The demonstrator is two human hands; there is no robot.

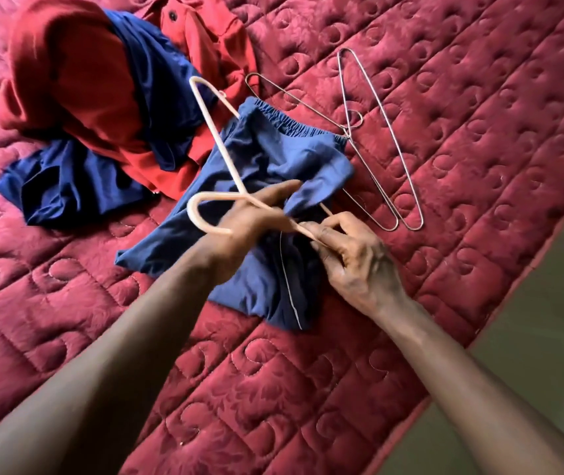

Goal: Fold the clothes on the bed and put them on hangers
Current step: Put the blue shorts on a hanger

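The person's left hand (256, 216) grips a pale plastic hanger (215, 132) at the neck just beside its hook. The other fingers are curled round the neck, while one finger stretches forward and touches a bunched fold of the blue shorts (273, 156); the hand is motion-blurred. The right hand (352, 255) has its fingers tightly curled and pinches the near end of the same hanger between thumb and fingertips.

The hanger is raised and tilted above the shorts, with its far arm passing into the elastic waistband. The shorts lie crumpled in the middle of the bed (479, 97), on a red quilted cover. Two wire hangers (346, 129) lie crossed just beside the shorts, towards the bed's right edge. Towards the far left corner sits a heap of red clothes (68, 80) and dark blue clothes (61, 186).
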